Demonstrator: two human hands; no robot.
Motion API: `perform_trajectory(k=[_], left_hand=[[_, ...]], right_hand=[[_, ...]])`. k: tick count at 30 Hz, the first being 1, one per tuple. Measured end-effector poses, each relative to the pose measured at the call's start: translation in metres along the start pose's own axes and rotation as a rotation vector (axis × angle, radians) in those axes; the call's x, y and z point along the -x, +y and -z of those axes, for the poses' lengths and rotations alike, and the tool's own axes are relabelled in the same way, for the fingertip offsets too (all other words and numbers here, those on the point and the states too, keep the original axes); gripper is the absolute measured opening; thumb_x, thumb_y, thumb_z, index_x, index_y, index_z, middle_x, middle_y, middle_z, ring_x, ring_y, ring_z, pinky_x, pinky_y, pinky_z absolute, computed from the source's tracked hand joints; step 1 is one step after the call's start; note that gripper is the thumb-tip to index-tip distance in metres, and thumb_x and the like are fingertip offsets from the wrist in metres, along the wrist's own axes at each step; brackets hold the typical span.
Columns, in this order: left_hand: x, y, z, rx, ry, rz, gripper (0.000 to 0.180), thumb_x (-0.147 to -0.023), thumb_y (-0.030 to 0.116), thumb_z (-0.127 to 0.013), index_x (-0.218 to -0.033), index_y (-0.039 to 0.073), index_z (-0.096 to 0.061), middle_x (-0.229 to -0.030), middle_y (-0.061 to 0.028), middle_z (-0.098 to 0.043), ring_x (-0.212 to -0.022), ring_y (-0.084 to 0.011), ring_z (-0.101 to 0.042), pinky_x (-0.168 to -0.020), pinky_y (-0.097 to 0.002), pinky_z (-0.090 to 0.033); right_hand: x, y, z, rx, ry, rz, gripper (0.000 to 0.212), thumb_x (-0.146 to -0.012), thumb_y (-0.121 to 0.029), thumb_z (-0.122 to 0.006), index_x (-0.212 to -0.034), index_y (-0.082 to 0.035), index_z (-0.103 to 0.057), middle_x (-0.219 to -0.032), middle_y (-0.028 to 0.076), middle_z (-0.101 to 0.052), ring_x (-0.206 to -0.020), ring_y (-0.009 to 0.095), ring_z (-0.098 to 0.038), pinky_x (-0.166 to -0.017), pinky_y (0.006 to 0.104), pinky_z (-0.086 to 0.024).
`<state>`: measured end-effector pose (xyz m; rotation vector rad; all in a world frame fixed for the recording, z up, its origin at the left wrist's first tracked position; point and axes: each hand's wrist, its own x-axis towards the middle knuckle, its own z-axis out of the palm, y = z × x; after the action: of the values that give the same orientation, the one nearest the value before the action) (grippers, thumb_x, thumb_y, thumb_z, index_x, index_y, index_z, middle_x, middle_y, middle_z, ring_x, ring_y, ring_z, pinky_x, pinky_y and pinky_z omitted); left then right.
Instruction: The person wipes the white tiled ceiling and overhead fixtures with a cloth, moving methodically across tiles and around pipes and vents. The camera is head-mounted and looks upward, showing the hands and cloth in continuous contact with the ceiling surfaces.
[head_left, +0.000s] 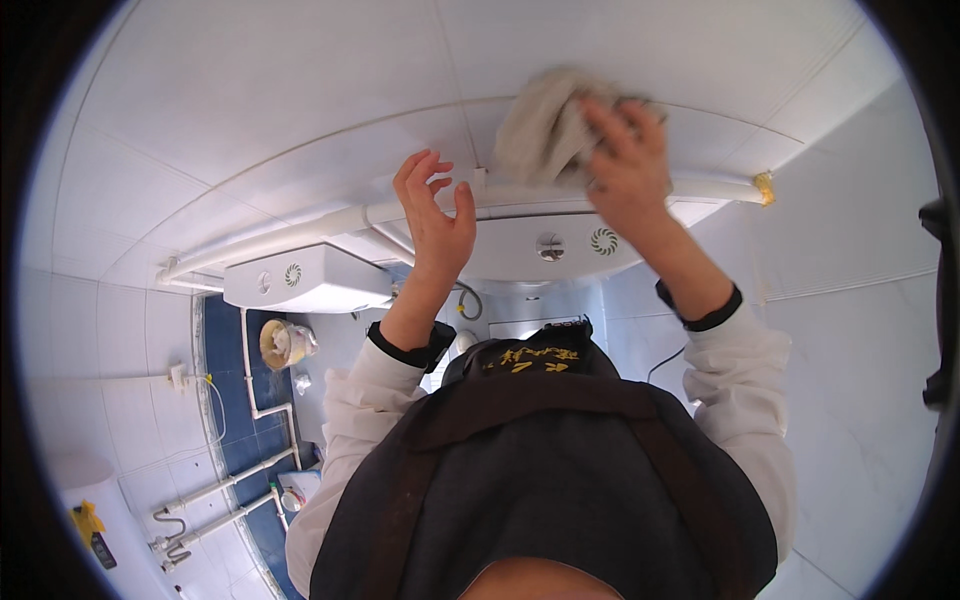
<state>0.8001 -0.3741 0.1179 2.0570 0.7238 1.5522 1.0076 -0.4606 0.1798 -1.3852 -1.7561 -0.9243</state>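
A greyish-beige cloth lies against the white tiled wall, crumpled and smeared by motion. My right hand is on its right side, fingers bent over the fabric and holding it; the fingertips are blurred. To the left, my left hand is raised in front of the wall, palm partly turned inward. Its fingers are loosely curled and apart from the thumb, with nothing between them. A white pipe runs along the wall behind both hands.
Below the pipe hang a white toilet tank with a round button and a second white tank further left. A waste bin stands on the floor at left, near thin white pipes. Yellow material wraps the pipe's right end.
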Motion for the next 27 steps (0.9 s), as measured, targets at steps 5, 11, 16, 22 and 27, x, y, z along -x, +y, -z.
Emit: perform_trajectory(k=[5,11,16,22,27], left_hand=[[-0.006,-0.006,0.019,-0.017,0.07,-0.004,0.048,-0.08,-0.006,-0.055,-0.125,0.003,-0.039,-0.125,-0.0159,-0.036,-0.098,-0.0215,-0.053,-0.08,-0.0321,-0.049],[-0.005,-0.017,0.037,0.036,0.234,0.137,0.037,-0.083,-0.004,-0.055,-0.116,0.001,-0.037,-0.112,-0.011,-0.037,-0.09,-0.0177,-0.047,-0.081,-0.0305,-0.047],[0.001,-0.029,0.052,-0.029,0.25,0.126,0.039,-0.08,-0.007,-0.056,-0.113,0.002,-0.037,-0.111,-0.0097,-0.036,-0.091,-0.0173,-0.045,-0.079,-0.0298,-0.046],[-0.004,-0.038,0.07,0.065,0.314,0.183,0.04,-0.078,-0.009,-0.053,-0.114,0.001,-0.038,-0.119,-0.0121,-0.035,-0.095,-0.0184,-0.045,-0.078,-0.0296,-0.046],[-0.013,-0.049,0.085,-0.017,0.444,0.123,0.04,-0.085,-0.004,-0.049,-0.122,-0.001,-0.034,-0.127,-0.0132,-0.031,-0.11,-0.0233,-0.044,-0.09,-0.0349,-0.043]], right_hand=[[-0.092,-0.002,0.013,0.106,0.339,-0.237,0.047,-0.047,-0.009,-0.069,-0.094,-0.015,-0.066,-0.121,0.014,-0.047,-0.099,0.038,-0.046,-0.083,0.0462,-0.04],[-0.077,-0.065,-0.038,0.048,0.108,0.143,0.04,-0.054,-0.014,-0.069,-0.093,-0.023,-0.067,-0.11,0.003,-0.055,-0.101,0.033,-0.047,-0.077,0.0449,-0.04],[-0.04,-0.085,-0.059,-0.082,-0.156,0.281,0.025,-0.06,-0.013,-0.064,-0.083,-0.022,-0.067,-0.124,-0.003,-0.055,-0.105,0.03,-0.047,-0.077,0.0431,-0.041],[-0.112,-0.078,-0.037,-0.098,0.104,0.129,0.028,-0.06,-0.006,-0.064,-0.083,-0.021,-0.064,-0.128,-0.003,-0.054,-0.107,0.029,-0.045,-0.083,0.0414,-0.037],[-0.141,-0.111,-0.058,0.051,0.251,0.045,0.024,-0.059,-0.009,-0.065,-0.08,-0.021,-0.064,-0.129,-0.005,-0.053,-0.11,0.028,-0.044,-0.083,0.0451,-0.034]])
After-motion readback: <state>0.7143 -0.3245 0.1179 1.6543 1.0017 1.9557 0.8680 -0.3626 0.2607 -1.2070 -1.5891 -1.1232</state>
